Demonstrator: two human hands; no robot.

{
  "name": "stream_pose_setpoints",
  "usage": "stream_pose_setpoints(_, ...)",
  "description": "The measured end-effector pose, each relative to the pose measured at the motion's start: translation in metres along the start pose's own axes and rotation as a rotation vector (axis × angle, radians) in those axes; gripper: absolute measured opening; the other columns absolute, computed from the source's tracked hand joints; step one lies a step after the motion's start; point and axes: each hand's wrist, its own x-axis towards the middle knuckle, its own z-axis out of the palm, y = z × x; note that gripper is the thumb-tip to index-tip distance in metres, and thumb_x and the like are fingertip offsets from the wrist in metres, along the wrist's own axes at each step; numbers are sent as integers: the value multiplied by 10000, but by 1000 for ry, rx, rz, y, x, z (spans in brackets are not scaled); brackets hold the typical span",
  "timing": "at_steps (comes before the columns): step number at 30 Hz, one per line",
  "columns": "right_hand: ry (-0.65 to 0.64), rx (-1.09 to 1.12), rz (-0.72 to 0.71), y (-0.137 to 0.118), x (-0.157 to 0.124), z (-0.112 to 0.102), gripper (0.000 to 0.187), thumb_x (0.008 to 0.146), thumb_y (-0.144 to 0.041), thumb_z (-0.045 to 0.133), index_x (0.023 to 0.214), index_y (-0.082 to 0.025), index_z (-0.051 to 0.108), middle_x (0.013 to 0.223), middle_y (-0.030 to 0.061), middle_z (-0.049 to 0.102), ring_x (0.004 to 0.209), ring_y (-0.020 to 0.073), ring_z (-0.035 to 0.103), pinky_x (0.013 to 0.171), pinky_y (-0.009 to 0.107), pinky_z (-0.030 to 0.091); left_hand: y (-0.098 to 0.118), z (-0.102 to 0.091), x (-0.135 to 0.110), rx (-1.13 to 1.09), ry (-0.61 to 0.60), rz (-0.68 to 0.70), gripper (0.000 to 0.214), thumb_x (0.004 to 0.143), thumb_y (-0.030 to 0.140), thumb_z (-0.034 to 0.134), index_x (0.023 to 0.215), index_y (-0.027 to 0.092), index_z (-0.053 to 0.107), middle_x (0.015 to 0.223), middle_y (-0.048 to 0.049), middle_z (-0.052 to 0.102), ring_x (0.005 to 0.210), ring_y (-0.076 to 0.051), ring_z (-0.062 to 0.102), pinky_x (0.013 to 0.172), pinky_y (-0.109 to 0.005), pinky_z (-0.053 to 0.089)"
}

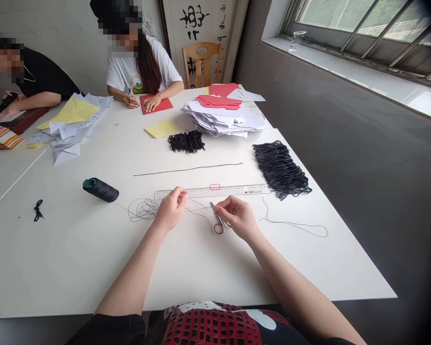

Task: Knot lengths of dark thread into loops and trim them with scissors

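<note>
My left hand (172,206) is closed in a pinch on a thin dark thread (198,203) in front of a clear ruler (233,190). Thread runs from there toward my right hand (238,216), whose thumb and fingertips are also pinched together on it. Small metal scissors (219,227) lie on the table beneath my right fingers, partly covered by them. Left of my left hand, loose loops of thread (142,210) lead to a black thread spool (100,189) on its side. Another loose thread (301,224) lies to the right.
On the white table (57,278) are a bundle of black cords (282,167), a smaller bundle (187,142), a straight cord (187,169) and a small knotted cord (39,210). Paper stacks (222,117) stand behind. Two people (143,72) work across the table.
</note>
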Motion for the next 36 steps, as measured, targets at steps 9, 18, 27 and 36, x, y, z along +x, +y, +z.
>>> stream_pose_setpoints(9,40,-74,-80,-2,-1,1,304,778,-458,687,744,-177,576,733,69,677,688,194,649,629,314,504,17,10,-8,-381,-360,-150,331,763,414,686,976,161,706,834,-79,686,669,-176,637,616,-310,559)
stream_pose_setpoints(18,114,-15,-89,-1,5,-10,305,754,-446,722,755,-174,582,780,77,679,732,204,666,698,343,530,5,-6,-1,-5,138,-35,245,809,224,573,1017,202,700,1145,-81,661,474,-70,454,613,-299,503)
stream_pose_setpoints(27,-40,-138,-141,-2,-2,5,252,817,-422,640,740,-192,572,750,49,670,690,178,631,680,334,517,32,32,-20,-563,-367,-151,395,812,339,668,1163,165,616,888,-84,702,831,-207,691,783,-359,568)
stream_pose_setpoints(36,69,-14,-87,-5,2,1,362,793,-511,648,935,-186,576,839,66,670,665,164,625,648,319,520,28,37,-16,-635,-271,-285,351,771,484,686,844,142,654,629,-44,673,541,-164,662,557,-288,564)
